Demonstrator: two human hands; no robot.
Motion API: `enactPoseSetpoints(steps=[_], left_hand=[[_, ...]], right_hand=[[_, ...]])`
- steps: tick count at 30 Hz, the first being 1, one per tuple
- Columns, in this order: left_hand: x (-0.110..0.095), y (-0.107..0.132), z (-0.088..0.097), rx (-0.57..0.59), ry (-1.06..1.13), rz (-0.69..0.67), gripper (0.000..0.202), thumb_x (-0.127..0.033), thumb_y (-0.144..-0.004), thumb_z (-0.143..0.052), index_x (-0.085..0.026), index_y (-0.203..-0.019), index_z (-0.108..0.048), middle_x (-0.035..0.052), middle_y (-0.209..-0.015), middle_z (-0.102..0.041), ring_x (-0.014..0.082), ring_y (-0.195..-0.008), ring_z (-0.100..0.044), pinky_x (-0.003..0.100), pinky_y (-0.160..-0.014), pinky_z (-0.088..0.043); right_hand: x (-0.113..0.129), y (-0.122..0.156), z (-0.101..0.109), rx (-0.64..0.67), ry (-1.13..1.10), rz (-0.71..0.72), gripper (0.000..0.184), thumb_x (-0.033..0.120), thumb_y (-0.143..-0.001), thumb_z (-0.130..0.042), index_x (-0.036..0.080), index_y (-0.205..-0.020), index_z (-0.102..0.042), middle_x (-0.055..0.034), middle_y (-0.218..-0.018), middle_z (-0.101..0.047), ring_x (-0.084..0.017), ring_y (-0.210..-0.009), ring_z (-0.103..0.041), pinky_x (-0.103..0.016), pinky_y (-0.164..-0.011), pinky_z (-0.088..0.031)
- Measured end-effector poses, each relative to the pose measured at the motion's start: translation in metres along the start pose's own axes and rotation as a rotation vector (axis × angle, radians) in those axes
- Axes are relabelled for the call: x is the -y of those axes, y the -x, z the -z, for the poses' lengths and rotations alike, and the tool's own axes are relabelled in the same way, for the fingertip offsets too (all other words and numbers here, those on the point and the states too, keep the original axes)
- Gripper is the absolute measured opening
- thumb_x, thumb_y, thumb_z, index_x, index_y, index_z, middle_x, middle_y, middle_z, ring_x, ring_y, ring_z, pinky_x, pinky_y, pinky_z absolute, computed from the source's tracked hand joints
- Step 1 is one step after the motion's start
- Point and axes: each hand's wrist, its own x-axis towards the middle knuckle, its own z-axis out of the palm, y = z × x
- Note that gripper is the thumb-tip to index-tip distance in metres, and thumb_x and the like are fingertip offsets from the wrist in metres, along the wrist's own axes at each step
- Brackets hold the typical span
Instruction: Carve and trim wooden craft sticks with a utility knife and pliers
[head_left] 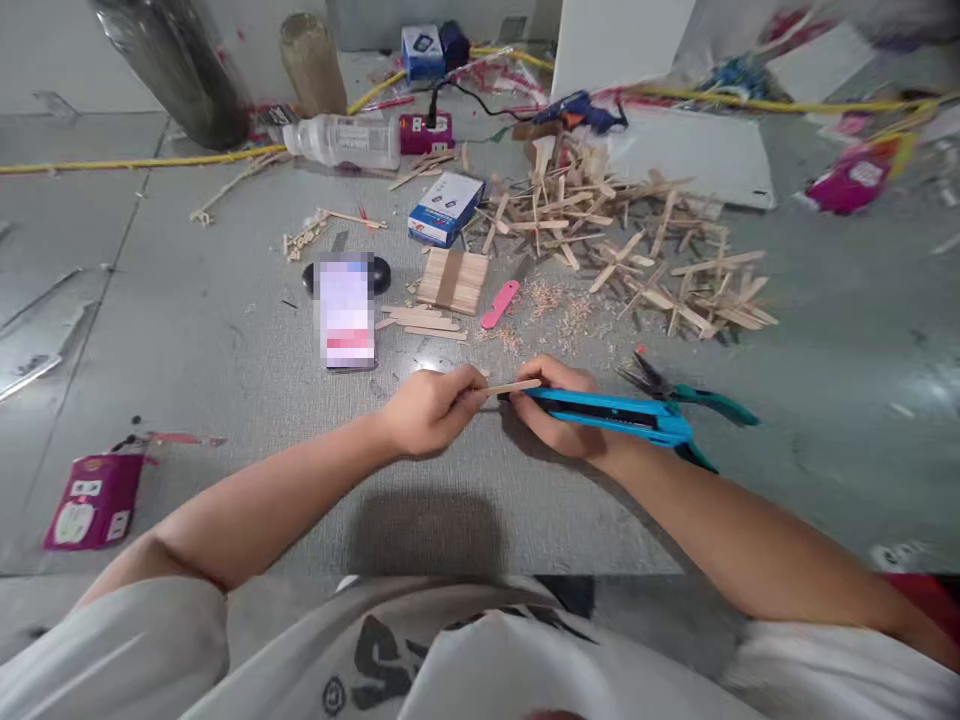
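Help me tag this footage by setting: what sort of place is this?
Probably a craft worktable, perhaps in a small workshop: a heap of wooden sticks and pliers on the gray tabletop, plus a blue utility knife in the right hand.

S-like letter [381, 662] on white shirt [480, 670], other print unreadable

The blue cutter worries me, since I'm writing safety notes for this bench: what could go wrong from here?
The blue cutter in the right hand has its front end toward the left hand, which grips the wooden stick; a slip might nick those fingers.

Its back end overlaps the pliers in view, so it could perhaps knock them.

The pink knife lies open just beyond the hands; a careless reach might meet its blade.
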Motion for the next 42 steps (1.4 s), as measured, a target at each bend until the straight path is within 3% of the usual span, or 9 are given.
enactPoseSetpoints(steps=[11,22,27,36,42], left_hand=[[0.001,0.001,-0.001,0.024,-0.020,-0.013,0.029,-0.043,-0.117,-0.045,-0.022,-0.111,-0.064,-0.0050,-0.065,-0.059,0.0143,-0.054,-0.050,0.027,-0.061,-0.036],[0.002,0.001,-0.001,0.018,-0.034,-0.001,0.028,-0.042,-0.118,-0.046,-0.022,-0.112,-0.065,-0.0048,-0.066,-0.060,0.0139,-0.054,-0.050,0.027,-0.061,-0.036],[0.001,0.001,-0.001,0.030,-0.027,0.019,0.029,-0.042,-0.117,-0.047,-0.021,-0.112,-0.066,-0.0041,-0.067,-0.062,0.0134,-0.055,-0.052,0.026,-0.061,-0.038],[-0.002,0.000,0.002,0.056,-0.007,0.039,0.026,-0.040,-0.116,-0.049,-0.021,-0.111,-0.066,-0.0053,-0.065,-0.060,0.0124,-0.053,-0.050,0.026,-0.060,-0.037],[-0.001,0.000,0.001,0.037,0.002,0.040,0.026,-0.040,-0.115,-0.050,-0.021,-0.108,-0.067,-0.0055,-0.064,-0.058,0.0124,-0.055,-0.049,0.026,-0.061,-0.037]], right_hand=[[-0.005,0.003,0.000,0.016,0.023,-0.052,0.018,0.038,-0.102,-0.071,0.028,-0.090,-0.061,0.0066,-0.060,-0.055,-0.014,-0.052,-0.048,-0.031,-0.054,-0.037],[-0.002,0.002,0.001,-0.005,0.014,-0.001,0.016,0.031,-0.100,-0.070,0.028,-0.089,-0.059,0.0088,-0.060,-0.053,-0.012,-0.050,-0.047,-0.029,-0.052,-0.036],[-0.012,0.006,-0.004,-0.053,0.017,0.033,0.015,0.033,-0.102,-0.071,0.028,-0.092,-0.062,0.0087,-0.060,-0.054,-0.012,-0.049,-0.045,-0.029,-0.052,-0.035],[-0.018,0.009,-0.004,-0.018,0.031,0.089,0.014,0.031,-0.106,-0.070,0.028,-0.093,-0.068,0.0068,-0.060,-0.060,-0.013,-0.050,-0.052,-0.031,-0.052,-0.034],[-0.018,0.010,-0.004,0.006,0.058,0.029,0.017,0.038,-0.107,-0.068,0.027,-0.094,-0.069,0.0049,-0.062,-0.062,-0.014,-0.053,-0.054,-0.032,-0.057,-0.038]])
